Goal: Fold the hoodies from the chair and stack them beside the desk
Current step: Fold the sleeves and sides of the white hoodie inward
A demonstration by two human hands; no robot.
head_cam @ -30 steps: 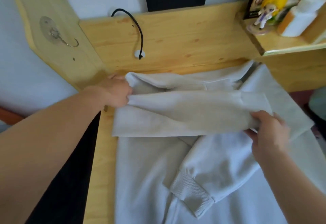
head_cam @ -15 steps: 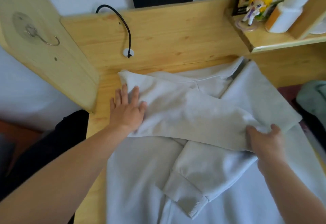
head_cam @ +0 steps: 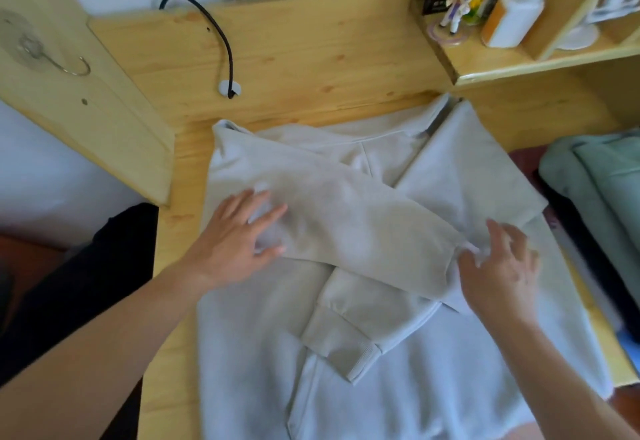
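A pale pine surface with a raised back board carries a light grey hoodie spread flat, its hem over the near edge. Since half a second ago the left hand has slid from the hoodie's far-left corner inward and now lies flat, fingers spread, on the folded-over sleeve. The right hand has let go of the cuff and rests loose-fingered there. On the shelf at the far-right corner stand a figurine and a white bottle.
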